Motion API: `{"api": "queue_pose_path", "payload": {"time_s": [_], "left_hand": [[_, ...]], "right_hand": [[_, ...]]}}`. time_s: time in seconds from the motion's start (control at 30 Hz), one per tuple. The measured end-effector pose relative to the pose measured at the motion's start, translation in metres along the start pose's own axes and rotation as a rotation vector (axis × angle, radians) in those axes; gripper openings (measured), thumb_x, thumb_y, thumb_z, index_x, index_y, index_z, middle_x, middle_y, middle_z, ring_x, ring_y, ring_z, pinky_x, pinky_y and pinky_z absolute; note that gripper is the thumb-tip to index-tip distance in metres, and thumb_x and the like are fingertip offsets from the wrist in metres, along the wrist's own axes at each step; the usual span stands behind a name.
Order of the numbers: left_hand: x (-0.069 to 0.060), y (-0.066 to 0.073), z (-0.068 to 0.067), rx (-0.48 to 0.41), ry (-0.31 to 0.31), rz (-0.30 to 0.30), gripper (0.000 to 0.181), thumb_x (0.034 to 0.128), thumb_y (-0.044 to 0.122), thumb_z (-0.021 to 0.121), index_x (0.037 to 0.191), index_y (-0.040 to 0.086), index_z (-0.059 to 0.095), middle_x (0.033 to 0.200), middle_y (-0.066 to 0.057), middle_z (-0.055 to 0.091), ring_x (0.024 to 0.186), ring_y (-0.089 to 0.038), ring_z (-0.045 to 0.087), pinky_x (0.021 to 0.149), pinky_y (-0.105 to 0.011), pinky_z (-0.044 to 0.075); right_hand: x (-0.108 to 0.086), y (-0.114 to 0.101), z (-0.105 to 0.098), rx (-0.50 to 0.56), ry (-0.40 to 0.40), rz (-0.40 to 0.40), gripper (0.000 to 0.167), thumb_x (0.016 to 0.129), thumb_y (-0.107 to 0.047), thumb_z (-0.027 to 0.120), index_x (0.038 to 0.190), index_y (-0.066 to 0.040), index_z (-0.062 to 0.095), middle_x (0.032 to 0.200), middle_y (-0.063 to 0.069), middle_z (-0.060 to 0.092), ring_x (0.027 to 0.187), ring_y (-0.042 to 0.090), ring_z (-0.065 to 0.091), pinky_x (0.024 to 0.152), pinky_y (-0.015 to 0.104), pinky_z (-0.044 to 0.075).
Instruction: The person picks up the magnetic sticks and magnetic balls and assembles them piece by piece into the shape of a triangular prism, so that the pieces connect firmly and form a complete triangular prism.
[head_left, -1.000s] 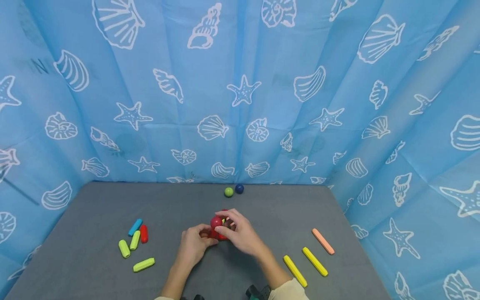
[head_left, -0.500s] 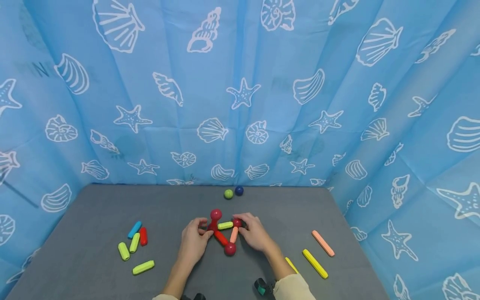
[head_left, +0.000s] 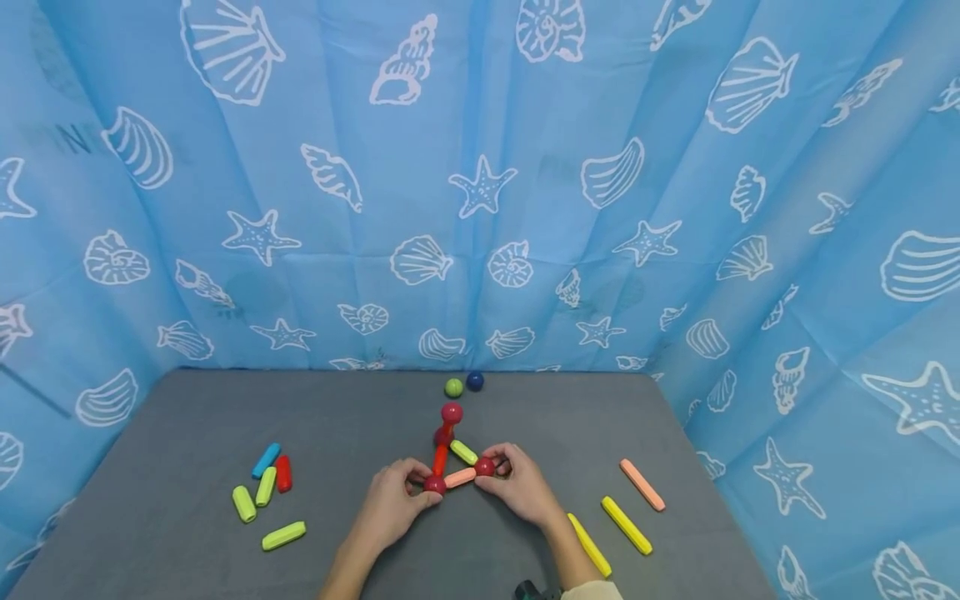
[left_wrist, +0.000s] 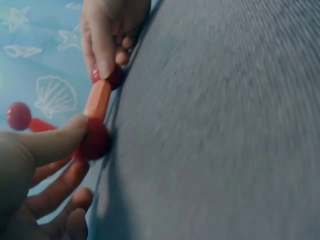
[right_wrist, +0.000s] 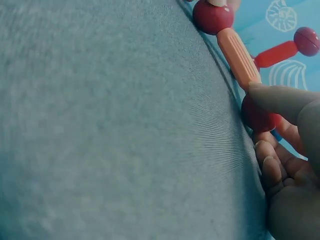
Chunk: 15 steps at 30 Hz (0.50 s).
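Note:
A triangle of rods and red balls is between my hands in the head view. My left hand (head_left: 393, 500) pinches the near left red ball (head_left: 434, 485). My right hand (head_left: 522, 487) pinches the right red ball (head_left: 485, 467). Between these balls runs a peach rod (head_left: 461, 477). A red rod (head_left: 440, 457) and a yellow-green rod (head_left: 464, 452) lead back to the far red ball (head_left: 443, 437). From that one, a further red rod (right_wrist: 276, 54) rises to a top red ball (head_left: 452, 412). In the left wrist view, the thumb lies against the left ball (left_wrist: 96, 140).
A green ball (head_left: 453, 387) and a blue ball (head_left: 475, 381) lie at the table's back edge. Several short rods, including a blue one (head_left: 266, 460), are on the left. Yellow rods (head_left: 627, 526) and a peach rod (head_left: 642, 485) lie right. A blue curtain (head_left: 480, 208) hangs behind.
The triangle was first largely hidden by my hands, then came into view and has turned, its peach side now facing me. My left hand has shifted to the near ball.

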<state>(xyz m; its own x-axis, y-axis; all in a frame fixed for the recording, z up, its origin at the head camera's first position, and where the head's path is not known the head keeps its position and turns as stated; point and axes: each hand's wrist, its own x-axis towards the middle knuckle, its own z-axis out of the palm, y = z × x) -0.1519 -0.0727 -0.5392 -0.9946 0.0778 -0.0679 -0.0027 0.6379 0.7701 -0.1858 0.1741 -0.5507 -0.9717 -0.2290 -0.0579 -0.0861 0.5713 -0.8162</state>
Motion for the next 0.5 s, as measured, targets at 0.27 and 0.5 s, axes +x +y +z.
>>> {"api": "queue_pose_path", "payload": {"time_s": [0.27, 0.5], "left_hand": [[-0.031, -0.039, -0.072, 0.126, 0.065, -0.050, 0.049, 0.0739, 0.030, 0.092, 0.117, 0.019, 0.071, 0.112, 0.003, 0.072, 0.105, -0.019, 0.061, 0.091, -0.045, 0.052], [-0.062, -0.093, -0.122, 0.192, 0.086, -0.106, 0.066, 0.0657, 0.034, 0.095, 0.122, 0.013, 0.069, 0.112, -0.002, 0.072, 0.100, -0.020, 0.064, 0.086, -0.042, 0.054]], "right_hand": [[0.000, 0.005, 0.003, 0.060, -0.003, -0.007, 0.036, 0.089, -0.030, 0.080, 0.119, -0.016, 0.065, 0.109, 0.002, 0.062, 0.094, 0.016, 0.053, 0.079, 0.021, 0.045], [-0.002, 0.003, 0.003, 0.061, 0.003, -0.026, 0.035, 0.090, -0.029, 0.079, 0.120, -0.017, 0.065, 0.109, 0.002, 0.061, 0.095, 0.016, 0.053, 0.081, 0.020, 0.045]]}}
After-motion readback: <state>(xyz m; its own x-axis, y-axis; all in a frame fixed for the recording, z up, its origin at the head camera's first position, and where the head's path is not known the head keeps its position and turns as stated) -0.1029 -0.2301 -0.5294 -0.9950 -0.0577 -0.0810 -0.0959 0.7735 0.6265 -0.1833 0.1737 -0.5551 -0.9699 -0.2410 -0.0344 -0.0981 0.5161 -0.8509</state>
